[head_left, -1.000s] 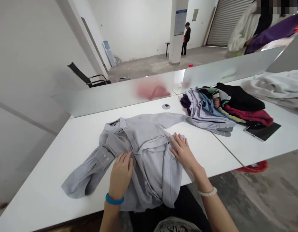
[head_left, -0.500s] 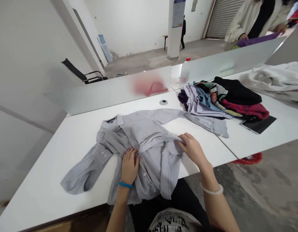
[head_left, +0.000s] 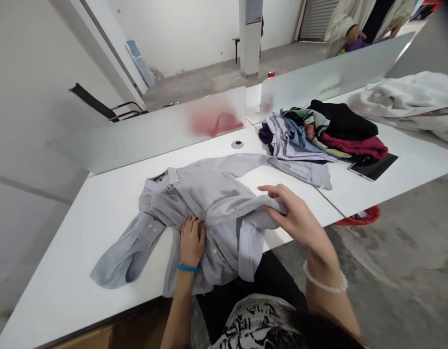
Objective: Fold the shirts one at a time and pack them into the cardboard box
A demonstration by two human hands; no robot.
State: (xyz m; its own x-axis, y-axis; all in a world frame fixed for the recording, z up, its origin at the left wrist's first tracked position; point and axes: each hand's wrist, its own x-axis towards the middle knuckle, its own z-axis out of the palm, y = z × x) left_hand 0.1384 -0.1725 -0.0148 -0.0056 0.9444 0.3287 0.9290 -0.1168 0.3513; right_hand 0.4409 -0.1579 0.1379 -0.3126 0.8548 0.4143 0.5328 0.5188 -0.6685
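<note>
A light grey button-up shirt (head_left: 224, 184) lies spread on the white table, its collar toward the far left and one sleeve stretched to the right. The other sleeve (head_left: 116, 257) is bent down at the left, its buttoned cuff on top. My left hand (head_left: 192, 242), with a blue wristband, lies on the shirt's middle, fingers resting on the gathered cloth. At the right, my right hand (head_left: 292, 213) holds a raised fold of the shirt between thumb and fingers, its index finger stretched out. Buttons run down the lower front.
A pile of folded clothes (head_left: 303, 135) sits at the right beside a dark tablet (head_left: 374, 167). White cloth (head_left: 409, 99) lies farther right. A frosted divider (head_left: 154, 131) lines the back edge. Beyond it, a person (head_left: 358, 29) handles purple cloth. A red-rimmed bin (head_left: 362, 216) is below the table.
My right hand has lifted the shirt's edge higher, and its index finger is now extended. My left hand stays on the shirt. The view has shifted slightly.
</note>
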